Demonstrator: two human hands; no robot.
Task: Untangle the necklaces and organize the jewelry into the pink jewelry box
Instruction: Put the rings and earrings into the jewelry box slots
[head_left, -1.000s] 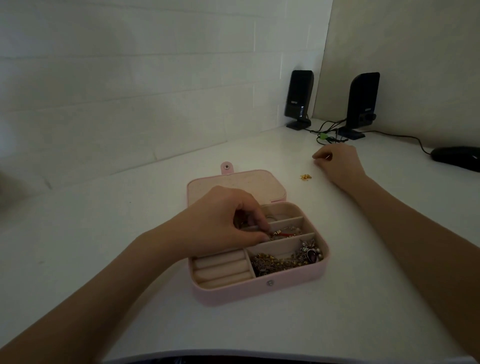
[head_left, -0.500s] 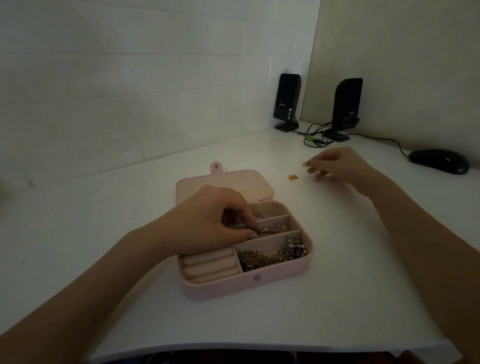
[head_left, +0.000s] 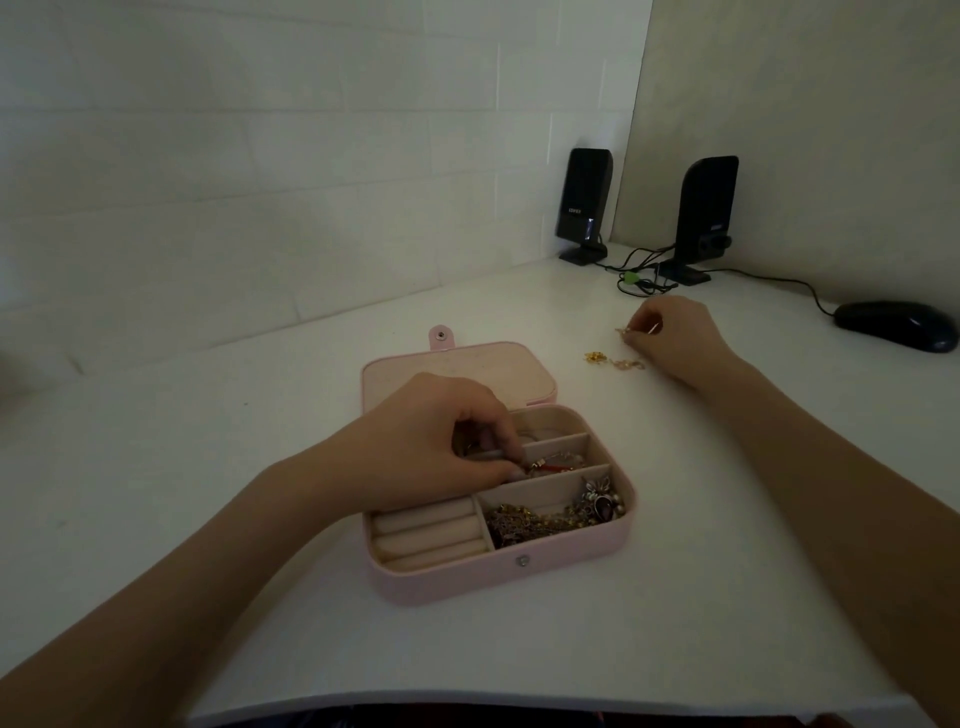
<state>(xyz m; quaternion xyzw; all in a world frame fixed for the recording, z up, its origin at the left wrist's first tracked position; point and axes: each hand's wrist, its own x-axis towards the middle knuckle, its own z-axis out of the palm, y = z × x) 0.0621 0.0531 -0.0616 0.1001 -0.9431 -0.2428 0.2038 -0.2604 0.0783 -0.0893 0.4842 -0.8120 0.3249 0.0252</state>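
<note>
Right hand (head_left: 675, 338) now pinching chain (head_left: 631, 347) | left hand (head_left: 441, 441) in jewelry box (head_left: 498, 577)

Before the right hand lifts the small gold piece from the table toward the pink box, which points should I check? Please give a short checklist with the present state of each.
1. Jewelry box lid open: ok, it lies flat behind the tray.
2. Right hand has a grip on the thin gold piece: cannot tell, too small and dim.
3. Loose pieces left on the table: not ok, a gold cluster and a pale chain bit lie beside the hand.
4. Left hand out of the way: not ok, it pinches the red-and-gold item in the middle compartment.
5. Front right compartment free: not ok, a chain pile fills it.
</note>
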